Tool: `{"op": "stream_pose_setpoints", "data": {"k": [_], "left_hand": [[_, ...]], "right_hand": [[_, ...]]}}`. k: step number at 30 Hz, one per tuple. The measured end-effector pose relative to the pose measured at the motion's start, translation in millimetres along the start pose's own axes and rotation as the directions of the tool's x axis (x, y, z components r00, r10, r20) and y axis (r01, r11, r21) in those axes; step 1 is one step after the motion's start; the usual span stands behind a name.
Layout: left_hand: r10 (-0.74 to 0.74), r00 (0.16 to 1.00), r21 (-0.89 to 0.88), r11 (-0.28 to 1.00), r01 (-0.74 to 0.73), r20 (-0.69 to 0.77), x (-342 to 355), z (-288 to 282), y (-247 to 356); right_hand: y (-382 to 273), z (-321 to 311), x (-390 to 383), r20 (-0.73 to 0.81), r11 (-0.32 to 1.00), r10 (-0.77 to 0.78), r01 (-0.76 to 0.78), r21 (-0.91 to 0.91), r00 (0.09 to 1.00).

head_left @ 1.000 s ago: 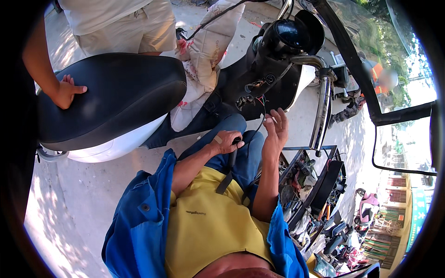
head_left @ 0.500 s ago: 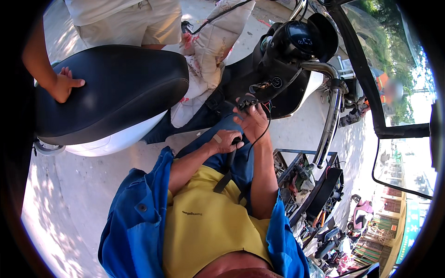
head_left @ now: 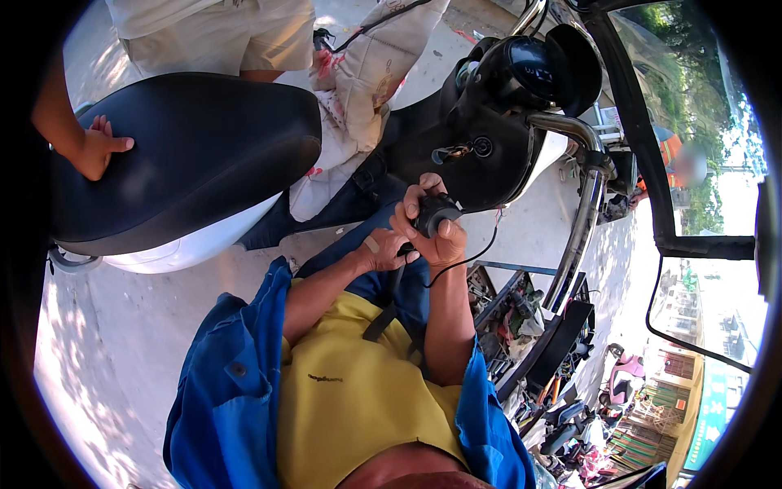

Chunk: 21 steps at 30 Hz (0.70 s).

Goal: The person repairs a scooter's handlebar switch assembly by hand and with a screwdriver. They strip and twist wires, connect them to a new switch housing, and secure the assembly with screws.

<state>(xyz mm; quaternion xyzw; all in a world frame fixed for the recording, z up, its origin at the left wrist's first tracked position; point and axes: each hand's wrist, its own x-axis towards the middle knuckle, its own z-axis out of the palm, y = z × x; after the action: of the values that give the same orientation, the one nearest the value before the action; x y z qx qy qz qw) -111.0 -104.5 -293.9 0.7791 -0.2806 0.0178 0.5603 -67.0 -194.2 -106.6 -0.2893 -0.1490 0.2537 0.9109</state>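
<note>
Pale concrete ground (head_left: 122,383), dappled with shade, runs under a scooter (head_left: 464,183), and the frame's dark round rim swallows the far edges. Just in front of the scooter's body, the right hand (head_left: 444,239) pinches a rounded black part (head_left: 436,213) between thumb and curled fingers, which cover some of it. A thin black cable (head_left: 492,239) loops beside that wrist; where its lower end goes is hard to make out. Close by, the left hand (head_left: 384,249) is curled around a black handle (head_left: 408,249), mostly hidden in the grip; whether the two hands touch, I cannot tell. Another person's hand (head_left: 99,148) lies on the black seat (head_left: 195,163), that person's head out of frame. The chrome handlebar (head_left: 580,216) partly hides a cluttered metal tray (head_left: 517,266).
</note>
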Motion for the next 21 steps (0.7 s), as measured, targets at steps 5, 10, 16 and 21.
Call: {"op": "stream_pose_setpoints", "data": {"k": [5,10,16,21], "left_hand": [[-0.042,0.996,0.039,0.998,0.039,0.081,-1,-3,-2],[0.009,0.998,0.060,0.998,-0.013,0.066,-2,5,-7],[-0.010,0.999,0.047,0.999,0.008,0.046,-7,12,-18],[-0.037,0.999,0.027,0.999,0.036,0.031,-3,6,-11]], "right_hand": [[-2,12,5,0.082,0.999,0.017,-0.020,0.034,0.997],[-1,15,0,0.094,0.999,-0.003,-0.002,0.050,0.996],[0,13,-1,0.123,0.976,-0.007,-0.020,0.217,0.992],[2,16,2,0.125,0.971,0.002,-0.031,0.236,0.992]]}}
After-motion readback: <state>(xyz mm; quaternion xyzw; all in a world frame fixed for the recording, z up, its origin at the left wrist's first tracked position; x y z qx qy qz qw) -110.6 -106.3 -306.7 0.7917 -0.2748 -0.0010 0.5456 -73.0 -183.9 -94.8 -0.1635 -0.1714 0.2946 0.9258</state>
